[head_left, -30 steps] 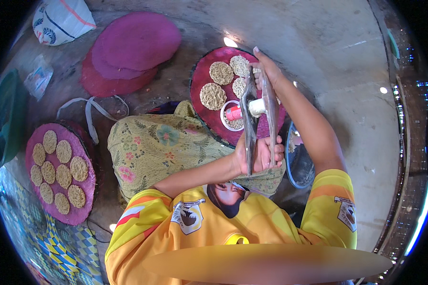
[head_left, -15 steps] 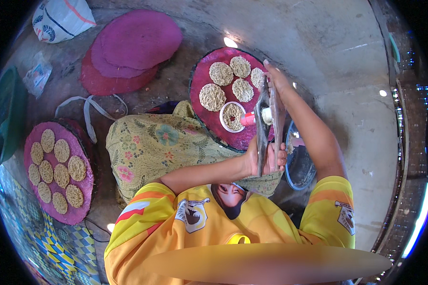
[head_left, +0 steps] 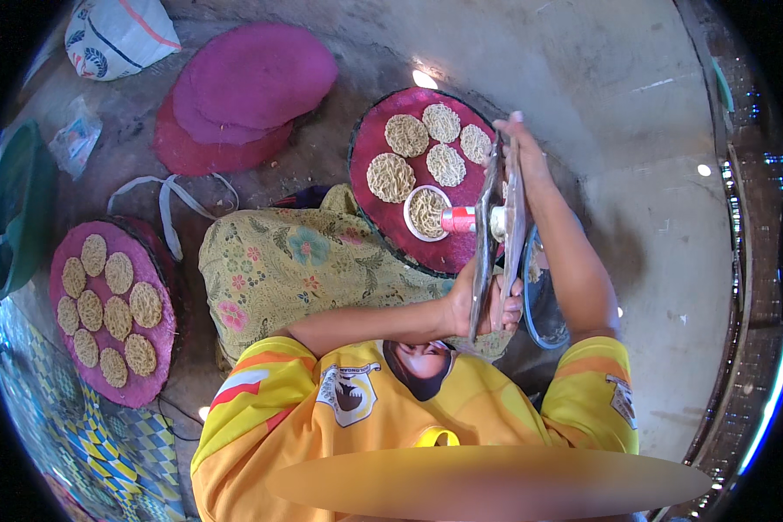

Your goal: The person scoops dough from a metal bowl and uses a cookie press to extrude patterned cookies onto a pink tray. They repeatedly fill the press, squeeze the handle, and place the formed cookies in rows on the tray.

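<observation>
A hand press with two long boards [head_left: 485,252] and a red cylinder [head_left: 458,219] stands over a round magenta mat [head_left: 378,130]. My left hand [head_left: 487,306] is closed round the near ends of the boards. At their far ends, my right hand [head_left: 525,152] grips with its fingers partly hidden behind the wood. Beneath the cylinder's end, a white ring [head_left: 408,217] lies on the mat, with pale noodle strands [head_left: 427,212] coiled inside it. Several finished noodle discs [head_left: 391,177] lie beside the ring, apart from one another.
To the left, another magenta mat [head_left: 152,378] carries several noodle discs. Bare magenta mats [head_left: 261,74] are stacked at the far left. A blue-rimmed basin [head_left: 544,335] stands right of the press. A green tub [head_left: 17,209], a white sack [head_left: 117,39] and a pale strap [head_left: 167,217] lie leftward.
More strands fill the ring, covering the gap that showed in its middle. My right hand and the boards' far ends have shifted slightly right and nearer. The whole view has moved a little.
</observation>
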